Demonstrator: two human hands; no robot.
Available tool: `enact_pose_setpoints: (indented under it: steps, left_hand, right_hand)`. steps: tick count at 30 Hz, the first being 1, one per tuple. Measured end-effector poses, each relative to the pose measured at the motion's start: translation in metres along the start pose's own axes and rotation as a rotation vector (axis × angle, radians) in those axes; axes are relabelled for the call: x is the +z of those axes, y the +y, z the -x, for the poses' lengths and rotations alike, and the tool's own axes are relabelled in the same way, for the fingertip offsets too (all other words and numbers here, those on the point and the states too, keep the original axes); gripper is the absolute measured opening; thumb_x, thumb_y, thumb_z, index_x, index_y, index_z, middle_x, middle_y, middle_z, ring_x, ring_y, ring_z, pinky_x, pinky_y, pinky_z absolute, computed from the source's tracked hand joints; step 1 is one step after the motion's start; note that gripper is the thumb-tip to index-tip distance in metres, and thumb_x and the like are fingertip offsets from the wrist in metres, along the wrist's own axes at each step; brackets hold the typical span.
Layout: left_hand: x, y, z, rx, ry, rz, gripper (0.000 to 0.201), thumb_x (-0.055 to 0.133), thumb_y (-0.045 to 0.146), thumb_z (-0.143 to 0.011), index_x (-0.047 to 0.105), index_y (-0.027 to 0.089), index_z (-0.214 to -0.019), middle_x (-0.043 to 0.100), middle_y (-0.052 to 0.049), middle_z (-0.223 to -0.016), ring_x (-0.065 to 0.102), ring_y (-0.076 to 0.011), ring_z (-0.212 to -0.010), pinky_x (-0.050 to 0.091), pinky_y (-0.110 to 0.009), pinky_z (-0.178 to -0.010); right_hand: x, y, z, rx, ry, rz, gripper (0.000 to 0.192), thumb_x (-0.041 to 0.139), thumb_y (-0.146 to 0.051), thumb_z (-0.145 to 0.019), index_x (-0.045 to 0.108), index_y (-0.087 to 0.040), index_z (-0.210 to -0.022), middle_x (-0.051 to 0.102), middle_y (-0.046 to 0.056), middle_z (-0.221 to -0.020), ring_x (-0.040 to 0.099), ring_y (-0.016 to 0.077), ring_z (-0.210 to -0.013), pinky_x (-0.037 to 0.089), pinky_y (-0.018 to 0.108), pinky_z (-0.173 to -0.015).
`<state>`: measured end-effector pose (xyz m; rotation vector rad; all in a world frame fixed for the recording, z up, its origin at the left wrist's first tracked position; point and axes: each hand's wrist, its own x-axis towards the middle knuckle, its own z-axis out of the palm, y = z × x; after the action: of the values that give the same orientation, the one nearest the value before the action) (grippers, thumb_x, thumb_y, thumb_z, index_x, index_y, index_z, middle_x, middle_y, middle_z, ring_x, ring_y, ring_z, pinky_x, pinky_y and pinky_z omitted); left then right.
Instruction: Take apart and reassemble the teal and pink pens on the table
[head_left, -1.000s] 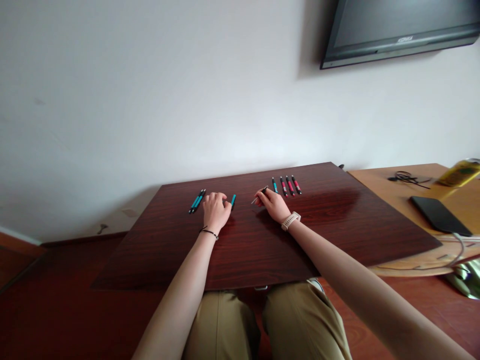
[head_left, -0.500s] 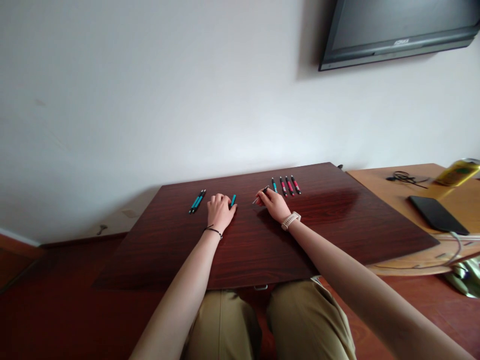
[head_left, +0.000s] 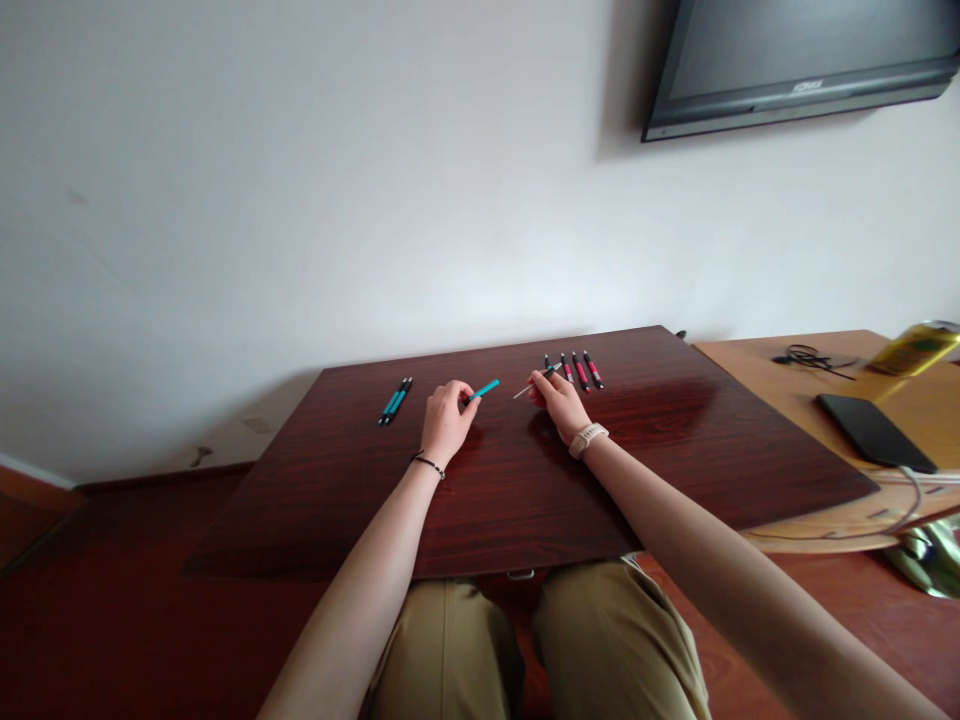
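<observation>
My left hand (head_left: 448, 418) pinches a teal pen barrel (head_left: 486, 389), lifted above the dark wooden table (head_left: 495, 500) with its far end pointing right. In my right hand (head_left: 562, 405) is a pen's inner part with a thin, pale refill (head_left: 523, 392) sticking out leftward, towards the barrel. The two pieces are apart. Two teal pens (head_left: 395, 402) lie side by side left of my left hand. Just beyond my right hand lie several pink and black pens (head_left: 580, 371) in a row, beside a teal pen (head_left: 547, 360) partly hidden by my fingers.
A lighter wooden desk (head_left: 757, 375) adjoins on the right, bearing a black phone (head_left: 874, 430) with a cable, a coiled black cord (head_left: 814, 356) and a yellow can (head_left: 915, 348). A wall-mounted screen (head_left: 810, 60) hangs at upper right.
My left hand has raised the teal barrel off the table and turned it to point right. My right hand has shifted slightly right with the refill.
</observation>
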<state>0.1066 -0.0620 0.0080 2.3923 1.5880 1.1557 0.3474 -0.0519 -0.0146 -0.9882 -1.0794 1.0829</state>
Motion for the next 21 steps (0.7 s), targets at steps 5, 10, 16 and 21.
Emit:
enact_pose_setpoints:
  steps: [5, 10, 16, 21]
  left_hand:
    - [0.001, 0.005, 0.001, 0.090, -0.003, 0.151, 0.007, 0.069, 0.022, -0.100, 0.067, 0.024, -0.107, 0.072, -0.004, -0.100, 0.067, -0.0213, -0.095, 0.054, -0.036, -0.091]
    - [-0.001, 0.010, 0.002, 0.153, -0.009, 0.169, 0.013, 0.067, 0.023, -0.101, 0.071, 0.025, -0.113, 0.072, -0.004, -0.100, 0.067, -0.0219, -0.095, 0.054, -0.037, -0.091]
    - [-0.002, 0.016, 0.003, 0.151, -0.037, 0.207, 0.006, 0.069, 0.025, -0.101, 0.069, 0.025, -0.106, 0.073, -0.004, -0.100, 0.067, -0.0206, -0.093, 0.055, -0.036, -0.089]
    - [-0.003, 0.020, 0.005, 0.146, -0.081, 0.206, 0.005, 0.070, 0.027, -0.100, 0.067, 0.025, -0.105, 0.072, -0.003, -0.099, 0.068, -0.0199, -0.092, 0.055, -0.034, -0.087]
  right_hand:
    - [0.000, -0.007, 0.000, 0.137, 0.011, -0.415, 0.046, 0.086, -0.059, -0.080, 0.057, -0.024, -0.083, 0.054, -0.004, -0.074, 0.052, 0.0112, -0.064, 0.047, 0.023, -0.058]
    - [-0.004, -0.018, 0.001, 0.302, -0.136, -0.601, 0.040, 0.080, -0.046, -0.090, 0.049, -0.024, -0.081, 0.049, -0.005, -0.070, 0.041, 0.0083, -0.052, 0.038, 0.020, -0.045]
    - [-0.003, -0.021, 0.006, 0.353, -0.325, -0.505, 0.029, 0.080, -0.040, -0.088, 0.057, -0.023, -0.091, 0.022, -0.012, -0.061, 0.007, 0.0071, -0.048, 0.006, 0.020, -0.039]
    - [0.007, -0.023, 0.017, 0.278, -0.388, -0.277, 0.038, 0.087, -0.043, -0.078, 0.065, -0.020, -0.098, 0.027, -0.012, -0.061, 0.014, 0.0063, -0.050, 0.007, 0.022, -0.044]
